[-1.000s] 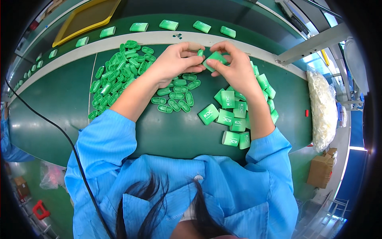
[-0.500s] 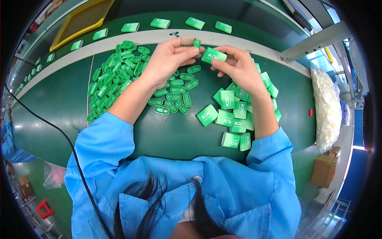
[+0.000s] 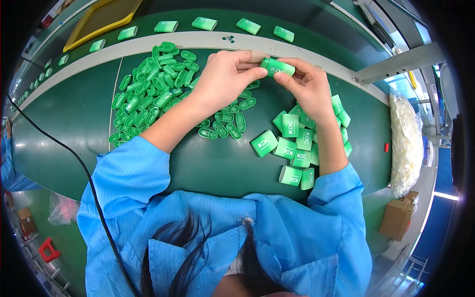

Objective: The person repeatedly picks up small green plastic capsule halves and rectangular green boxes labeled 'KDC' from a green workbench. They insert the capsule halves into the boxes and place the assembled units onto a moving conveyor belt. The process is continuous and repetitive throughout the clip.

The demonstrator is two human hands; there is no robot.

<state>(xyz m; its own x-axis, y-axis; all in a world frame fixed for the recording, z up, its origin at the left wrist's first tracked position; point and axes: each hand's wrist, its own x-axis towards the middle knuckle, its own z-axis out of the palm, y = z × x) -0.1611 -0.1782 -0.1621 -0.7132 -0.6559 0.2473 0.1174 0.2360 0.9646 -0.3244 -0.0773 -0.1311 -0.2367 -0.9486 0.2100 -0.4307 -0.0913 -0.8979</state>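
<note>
The person's striped blue smock has chest pockets and a pale button.

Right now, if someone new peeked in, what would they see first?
Probably the big heap of green ovals, left of the middle. Next, the green case near the top, between the left fingers and right fingers. The pale, bulging bag on the right stands out too.
</note>
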